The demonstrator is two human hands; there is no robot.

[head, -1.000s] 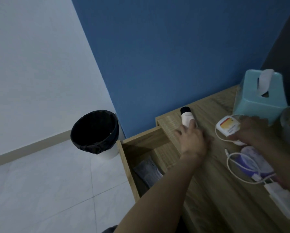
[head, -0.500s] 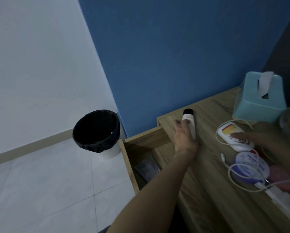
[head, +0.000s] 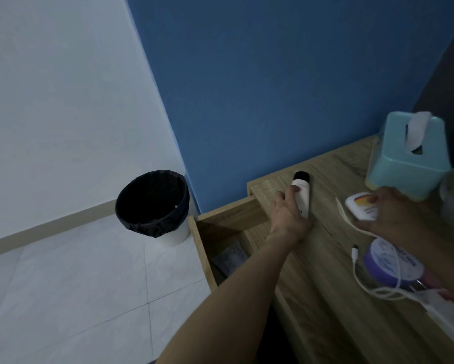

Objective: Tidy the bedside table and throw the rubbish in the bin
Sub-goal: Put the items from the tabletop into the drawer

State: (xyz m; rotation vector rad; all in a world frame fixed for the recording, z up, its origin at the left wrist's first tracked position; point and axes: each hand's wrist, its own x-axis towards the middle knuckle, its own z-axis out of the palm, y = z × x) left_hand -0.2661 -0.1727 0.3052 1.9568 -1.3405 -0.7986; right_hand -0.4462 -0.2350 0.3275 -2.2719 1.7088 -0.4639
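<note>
White tube (head: pixel 302 195) lies under left hand (head: pixel 289 219), fingers curling around it; right hand (head: pixel 386 216) fingers rest spread on pack (head: pixel 361 206). Next: lift toward open drawer (head: pixel 220 243).

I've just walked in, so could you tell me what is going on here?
A person is tidying a wooden bedside table. Their left hand grips a white tube with a black cap lying on top, and their right hand rests on a small white box. The drawer is open, and the lined bin stands nearby.
</note>
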